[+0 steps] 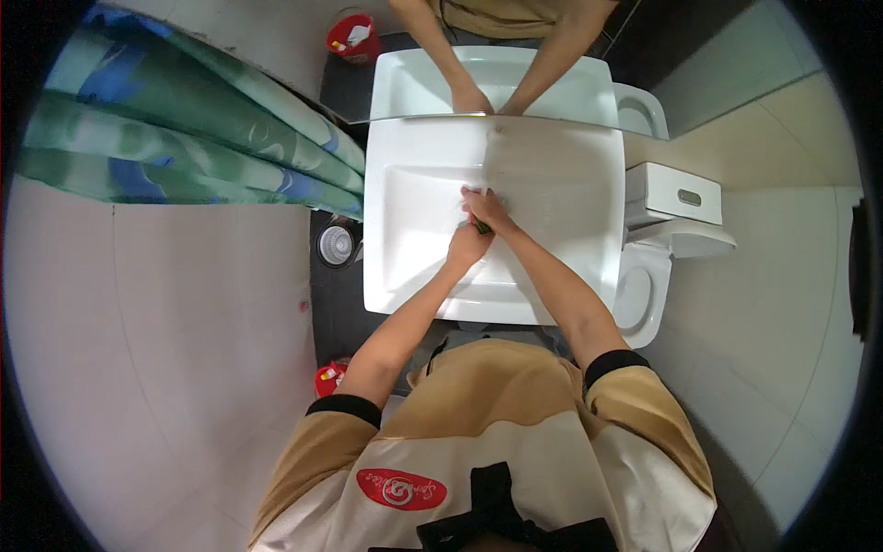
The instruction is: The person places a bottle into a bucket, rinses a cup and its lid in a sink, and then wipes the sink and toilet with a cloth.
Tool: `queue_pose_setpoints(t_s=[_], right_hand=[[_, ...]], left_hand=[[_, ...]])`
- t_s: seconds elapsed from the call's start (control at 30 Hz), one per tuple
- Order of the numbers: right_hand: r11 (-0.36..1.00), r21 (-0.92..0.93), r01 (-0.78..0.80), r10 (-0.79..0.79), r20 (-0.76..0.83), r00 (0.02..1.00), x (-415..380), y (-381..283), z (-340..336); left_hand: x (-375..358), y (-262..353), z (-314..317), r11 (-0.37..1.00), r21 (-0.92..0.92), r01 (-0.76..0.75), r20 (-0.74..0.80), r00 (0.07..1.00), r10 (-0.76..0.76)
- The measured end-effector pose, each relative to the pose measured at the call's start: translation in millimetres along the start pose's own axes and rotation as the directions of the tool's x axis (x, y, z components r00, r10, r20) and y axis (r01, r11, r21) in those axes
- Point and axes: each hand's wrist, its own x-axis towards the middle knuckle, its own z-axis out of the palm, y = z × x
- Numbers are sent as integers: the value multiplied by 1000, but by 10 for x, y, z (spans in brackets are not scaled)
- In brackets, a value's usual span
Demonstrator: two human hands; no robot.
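Both my hands meet over the middle of a white rectangular sink (405, 184). My right hand (487, 208) presses a small whitish cloth or sponge (471, 192) against the basin floor. My left hand (467, 245) sits just below it, closed around a small dark green object (482, 226) that is mostly hidden between the two hands. A mirror above the sink shows the reflected arms.
A toilet (644, 285) with a white tank (671, 191) stands right of the sink. A green and blue shower curtain (184, 138) hangs at the left. A floor drain (336, 245) and a red bucket (328, 376) lie on the dark floor left of the sink.
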Motion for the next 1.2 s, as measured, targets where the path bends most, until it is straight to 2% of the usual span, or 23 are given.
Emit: queue_pose_setpoints(t_s=[0.03, 0.07, 0.17, 0.2, 0.23, 0.33, 0.4, 0.47, 0.5, 0.57, 0.63, 0.67, 0.73, 0.83, 0.87, 0.97, 1.07, 1.17, 1.2], right_hand=[[996, 80, 36, -42, 72, 997, -12, -87, -1], [969, 246, -5, -31, 142, 989, -80, -227, -50], [963, 58, 263, -265, 17, 964, -21, -229, -312], [903, -31, 429, -428, 28, 903, -109, -266, -384], [918, -18, 397, -396, 39, 917, -183, -311, -413], [960, -10, 280, -277, 119, 953, -392, -562, -420], [979, 139, 151, -178, 204, 963, -514, -673, -386], [968, 247, 53, -125, 288, 949, -598, -707, -415], [963, 255, 91, -169, 306, 937, -609, -689, -459], [947, 274, 165, -256, 341, 905, -642, -652, -585], [978, 193, 83, -142, 316, 938, -696, -613, -746], [987, 153, 40, -84, 299, 950, -731, -593, -831], [978, 103, 182, -197, 172, 965, -855, -547, -1010], [935, 101, 341, -333, -91, 939, -954, -694, -1164], [915, 114, 388, -364, -188, 912, -981, -789, -1175], [875, 4, 484, -469, -236, 851, -1049, -1175, -1090], [819, -223, 529, -571, -211, 794, -999, -1164, -1054], [870, -200, 451, -494, -367, 789, -1071, -1199, -982], [866, -179, 468, -500, -366, 785, -1056, -1184, -971]], left_hand=[[28, -55, 5, 999, -54, 1, -55, 998, -4], [51, 24, -156, 882, -333, 334, 266, 931, -252], [-146, 233, -403, 550, -697, 461, 422, 883, -205], [-180, 208, -459, 416, -748, 517, 483, 854, -193], [-190, 182, -489, 315, -777, 545, 496, 838, -228], [-101, 72, -365, 123, -827, 549, 509, 823, -252], [55, 137, -215, -13, -843, 538, 522, 812, -261], [256, 132, -16, -59, -931, 360, 364, 914, -178], [335, 143, 28, -92, -961, 262, 273, 951, -144], [493, 118, 62, -248, -925, 289, 325, 938, -119], [632, 49, 126, -370, -872, 320, 383, 917, -112], [635, 36, 199, -398, -873, 280, 365, 918, -155], [594, 65, 366, -449, -872, 197, 331, 912, -243], [532, 227, 341, -559, -799, 219, 397, 891, -218], [537, 276, 274, -653, -732, 195, 418, 885, -205], [600, 287, 112, -785, -600, 154, 487, 849, -206], [492, 355, 161, -789, -605, 103, 466, 850, -246], [387, 479, 195, -793, -575, 202, 507, 848, -152], [389, 503, 136, -807, -542, 233, 533, 838, -116]])
